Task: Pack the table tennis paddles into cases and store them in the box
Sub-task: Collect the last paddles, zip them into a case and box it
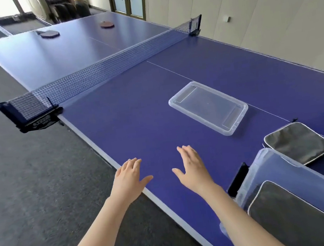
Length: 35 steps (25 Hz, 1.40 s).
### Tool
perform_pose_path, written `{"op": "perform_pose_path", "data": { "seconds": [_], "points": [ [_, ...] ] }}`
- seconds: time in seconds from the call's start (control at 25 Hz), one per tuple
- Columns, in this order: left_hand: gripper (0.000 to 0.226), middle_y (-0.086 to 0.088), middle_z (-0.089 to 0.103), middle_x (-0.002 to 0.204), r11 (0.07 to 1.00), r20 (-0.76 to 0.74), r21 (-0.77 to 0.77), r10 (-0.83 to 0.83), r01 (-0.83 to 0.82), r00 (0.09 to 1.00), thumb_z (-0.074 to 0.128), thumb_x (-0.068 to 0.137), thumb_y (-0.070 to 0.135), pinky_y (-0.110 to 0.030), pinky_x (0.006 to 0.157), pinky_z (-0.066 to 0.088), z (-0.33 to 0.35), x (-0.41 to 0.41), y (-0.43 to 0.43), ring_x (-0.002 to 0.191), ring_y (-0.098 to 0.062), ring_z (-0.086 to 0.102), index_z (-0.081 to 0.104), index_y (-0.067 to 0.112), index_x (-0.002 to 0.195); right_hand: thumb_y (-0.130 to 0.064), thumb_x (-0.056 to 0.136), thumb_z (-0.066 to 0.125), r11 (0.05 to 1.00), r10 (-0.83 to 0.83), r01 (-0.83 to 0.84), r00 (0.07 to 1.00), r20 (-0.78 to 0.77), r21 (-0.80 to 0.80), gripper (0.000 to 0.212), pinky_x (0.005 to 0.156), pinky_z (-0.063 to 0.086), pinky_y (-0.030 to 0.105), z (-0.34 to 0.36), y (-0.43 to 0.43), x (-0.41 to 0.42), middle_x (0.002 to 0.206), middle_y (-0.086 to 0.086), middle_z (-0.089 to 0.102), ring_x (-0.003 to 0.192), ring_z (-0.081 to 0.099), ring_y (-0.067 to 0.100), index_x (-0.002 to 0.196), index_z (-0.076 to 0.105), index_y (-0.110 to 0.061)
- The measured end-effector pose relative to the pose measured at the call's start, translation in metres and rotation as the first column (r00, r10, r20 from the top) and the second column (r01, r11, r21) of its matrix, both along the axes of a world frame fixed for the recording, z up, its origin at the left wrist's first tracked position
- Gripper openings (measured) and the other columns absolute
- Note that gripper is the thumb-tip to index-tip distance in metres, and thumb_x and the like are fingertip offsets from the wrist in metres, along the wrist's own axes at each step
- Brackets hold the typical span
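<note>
Both our hands are empty, palms down, fingers spread: the left hand [129, 176] hovers over the near-left edge of the desk [137, 130], the right hand [192, 167] just beside it over bare blue surface, neither touching anything that we can see. To the right of the right hand sits the clear box [265, 171] with one dark case [303, 218] lying in or on it; we can't tell if that case is already filled. A second dark case [297, 143] lies flat on the desk just beyond the box, near the centre line. The clear lid [208, 107] rests upside-up further out, well apart from the box, so the box is open for loading. The paddles are the far problem: a dark paddle [49, 33] and a red paddle [107, 24] lie on the far half, past the net [100, 73], well out of reach from here. We judge the step in hand is fetching a paddle, nothing packed by us yet as far as shown. To do it well we should walk along the left side of the desk rather than lean over the net, take each paddle by the handle, bring both back in one trip, then open the free case near the box and slide the blade in head first.
</note>
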<state>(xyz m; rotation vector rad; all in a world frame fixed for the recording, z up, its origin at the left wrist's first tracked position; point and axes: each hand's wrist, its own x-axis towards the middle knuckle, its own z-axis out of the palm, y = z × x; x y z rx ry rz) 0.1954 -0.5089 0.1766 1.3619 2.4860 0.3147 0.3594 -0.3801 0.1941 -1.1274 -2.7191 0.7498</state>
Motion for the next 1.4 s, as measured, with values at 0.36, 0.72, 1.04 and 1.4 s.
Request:
{"op": "perform_pose_path", "data": {
  "seconds": [0.36, 0.72, 1.04, 1.4],
  "points": [
    [0.069, -0.003, 0.032, 0.153, 0.952, 0.088, -0.235, 0.22, -0.195, 0.971, 0.047, 0.093, 0.054, -0.038, 0.114, 0.027, -0.051, -0.121, -0.129, 0.143, -0.023, 0.027, 0.031, 0.014, 0.147, -0.034, 0.097, 0.049, 0.934, 0.356, -0.34, 0.877, 0.324, -0.108, 0.066, 0.118, 0.018, 0.039, -0.047, -0.089, -0.172, 0.155, 0.009, 0.022, 0.146, 0.013, 0.027, 0.15, 0.018, -0.011],
    [0.066, -0.005, 0.038, 0.148, 0.827, 0.183, -0.43, 0.473, -0.363, 0.862, 0.046, 0.094, 0.052, -0.039, 0.11, 0.031, -0.09, -0.177, -0.208, 0.138, -0.025, 0.034, 0.032, 0.013, 0.145, -0.033, 0.097, 0.048, 0.795, 0.592, -0.572, 0.663, 0.458, -0.2, 0.063, 0.116, 0.021, 0.041, -0.089, -0.144, -0.279, 0.153, 0.01, 0.027, 0.144, 0.017, 0.026, 0.148, 0.021, -0.01],
    [0.067, -0.006, 0.04, 0.145, 0.72, 0.2, -0.538, 0.614, -0.439, 0.763, 0.044, 0.094, 0.054, -0.04, 0.107, 0.036, -0.102, -0.297, -0.208, 0.134, -0.026, 0.038, 0.03, 0.014, 0.146, -0.037, 0.097, 0.046, 0.702, 0.692, -0.662, 0.55, 0.467, -0.261, 0.063, 0.116, 0.022, 0.04, -0.118, -0.132, -0.415, 0.153, 0.009, 0.028, 0.143, 0.019, 0.026, 0.149, 0.022, -0.011],
    [0.066, -0.006, 0.039, 0.146, 0.674, 0.166, -0.49, 0.695, -0.554, 0.699, 0.045, 0.094, 0.054, -0.041, 0.106, 0.037, -0.088, -0.437, -0.201, 0.133, -0.027, 0.039, 0.032, 0.014, 0.145, -0.037, 0.098, 0.046, 0.628, 0.757, -0.72, 0.477, 0.446, -0.295, 0.064, 0.117, 0.021, 0.041, -0.11, -0.134, -0.574, 0.154, 0.011, 0.026, 0.144, 0.018, 0.026, 0.15, 0.02, -0.011]
  ]
}}
